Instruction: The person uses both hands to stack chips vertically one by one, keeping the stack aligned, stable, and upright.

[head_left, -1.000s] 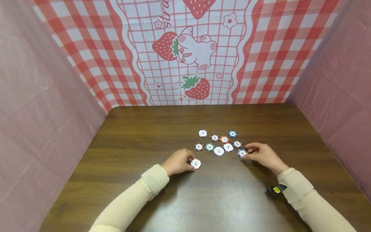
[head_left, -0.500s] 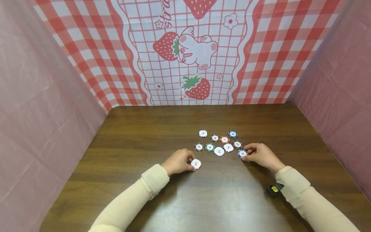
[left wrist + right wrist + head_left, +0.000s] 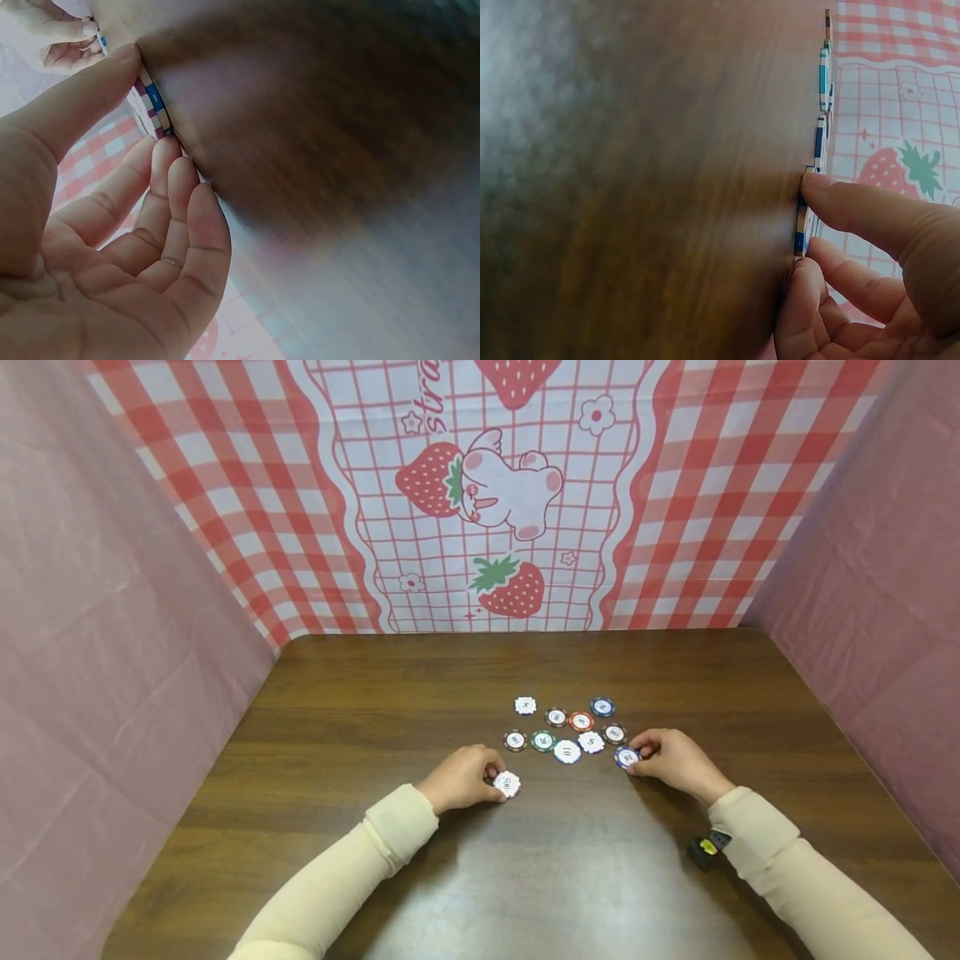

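Note:
My left hand (image 3: 462, 780) pinches a small stack of poker chips (image 3: 507, 784) between thumb and fingertips, low at the wooden table; the top one is white and marked 500. In the left wrist view, the stack's edges (image 3: 154, 105) show a purple-and-white chip against a blue-and-tan one. To the right, my right hand (image 3: 681, 763) grips a blue-rimmed poker chip (image 3: 627, 757) marked 10 by its edge. In the right wrist view, the thumb and fingers hold this chip (image 3: 802, 217) at opposite sides, right at the tabletop.
Several loose chips lie in a cluster beyond the hands, among them a red one (image 3: 581, 721), a green one (image 3: 543, 741), a white 10 (image 3: 567, 752) and a white 5 (image 3: 525, 705). The wooden table (image 3: 375, 677) ends at a strawberry-print cloth (image 3: 480, 527).
My right hand and forearm have shifted slightly left, fingers coming in against the blue-rimmed chip, which has turned a little. My left hand and its stack have stayed put.

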A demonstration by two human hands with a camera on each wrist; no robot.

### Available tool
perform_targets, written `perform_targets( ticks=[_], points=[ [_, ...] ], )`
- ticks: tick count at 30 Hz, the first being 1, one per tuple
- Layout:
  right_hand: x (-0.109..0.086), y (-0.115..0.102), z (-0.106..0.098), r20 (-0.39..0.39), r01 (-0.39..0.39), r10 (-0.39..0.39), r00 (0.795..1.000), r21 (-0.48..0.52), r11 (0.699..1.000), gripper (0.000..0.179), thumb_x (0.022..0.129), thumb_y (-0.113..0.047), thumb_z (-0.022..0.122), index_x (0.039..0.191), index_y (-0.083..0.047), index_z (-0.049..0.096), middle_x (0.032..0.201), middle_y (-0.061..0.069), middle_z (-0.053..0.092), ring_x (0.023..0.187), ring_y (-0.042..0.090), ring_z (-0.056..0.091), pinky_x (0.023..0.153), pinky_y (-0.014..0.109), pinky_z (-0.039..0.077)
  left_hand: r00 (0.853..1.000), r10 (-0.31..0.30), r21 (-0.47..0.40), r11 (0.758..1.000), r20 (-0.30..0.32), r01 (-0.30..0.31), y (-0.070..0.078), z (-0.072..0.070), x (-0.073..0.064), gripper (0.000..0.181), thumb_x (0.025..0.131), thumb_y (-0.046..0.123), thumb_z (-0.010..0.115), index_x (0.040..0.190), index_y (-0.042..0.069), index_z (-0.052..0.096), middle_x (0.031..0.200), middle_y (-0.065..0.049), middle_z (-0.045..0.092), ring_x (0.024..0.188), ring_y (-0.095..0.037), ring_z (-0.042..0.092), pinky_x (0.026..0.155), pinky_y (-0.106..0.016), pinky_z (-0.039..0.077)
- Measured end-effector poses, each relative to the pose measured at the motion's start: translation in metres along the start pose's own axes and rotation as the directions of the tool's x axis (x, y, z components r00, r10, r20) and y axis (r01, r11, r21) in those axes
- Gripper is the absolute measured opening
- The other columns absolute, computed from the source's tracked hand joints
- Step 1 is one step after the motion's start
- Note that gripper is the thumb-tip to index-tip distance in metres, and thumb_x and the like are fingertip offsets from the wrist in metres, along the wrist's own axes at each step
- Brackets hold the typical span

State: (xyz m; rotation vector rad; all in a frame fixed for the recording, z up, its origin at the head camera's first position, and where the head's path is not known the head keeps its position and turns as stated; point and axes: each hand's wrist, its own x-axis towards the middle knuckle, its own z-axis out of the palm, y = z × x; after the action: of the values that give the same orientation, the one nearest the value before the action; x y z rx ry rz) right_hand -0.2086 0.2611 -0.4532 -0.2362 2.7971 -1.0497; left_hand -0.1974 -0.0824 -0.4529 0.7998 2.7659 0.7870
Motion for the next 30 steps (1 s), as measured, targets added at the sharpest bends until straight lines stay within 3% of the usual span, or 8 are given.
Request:
perform_targets(
  ticks=[20, 30],
  points=[
    [0.0026, -0.0015, -0.0006, -0.041, 0.075, -0.082, 0.996, -0.153, 0.985, 0.029, 0.072, -0.023, 0.082, 0.089, -0.003, 0.069, 0.081, 0.005, 0.062, 0.072, 0.015, 0.051, 0.065, 0.029, 0.040, 1.000, -0.013, -0.001, 1.000, 0.008, 0.013, 0.0005, -0.0015, -0.0011, 0.028, 0.071, 0.019, 0.085, 0.091, 0.009, 0.070, 0.085, -0.001, 0.066, 0.082, -0.013, 0.060, 0.076, -0.027, 0.047],
    [0.0023, -0.0050, -0.0026, -0.053, 0.083, -0.087, 0.995, -0.075, 0.994, 0.034, 0.077, -0.025, 0.081, 0.097, 0.001, 0.069, 0.084, 0.008, 0.067, 0.071, 0.013, 0.055, 0.061, 0.025, 0.044, 1.000, -0.012, -0.011, 1.000, 0.013, 0.012, 0.0001, -0.0021, -0.0009, 0.028, 0.071, 0.019, 0.085, 0.092, 0.008, 0.069, 0.087, -0.002, 0.067, 0.082, -0.013, 0.060, 0.077, -0.028, 0.048]
  ],
)
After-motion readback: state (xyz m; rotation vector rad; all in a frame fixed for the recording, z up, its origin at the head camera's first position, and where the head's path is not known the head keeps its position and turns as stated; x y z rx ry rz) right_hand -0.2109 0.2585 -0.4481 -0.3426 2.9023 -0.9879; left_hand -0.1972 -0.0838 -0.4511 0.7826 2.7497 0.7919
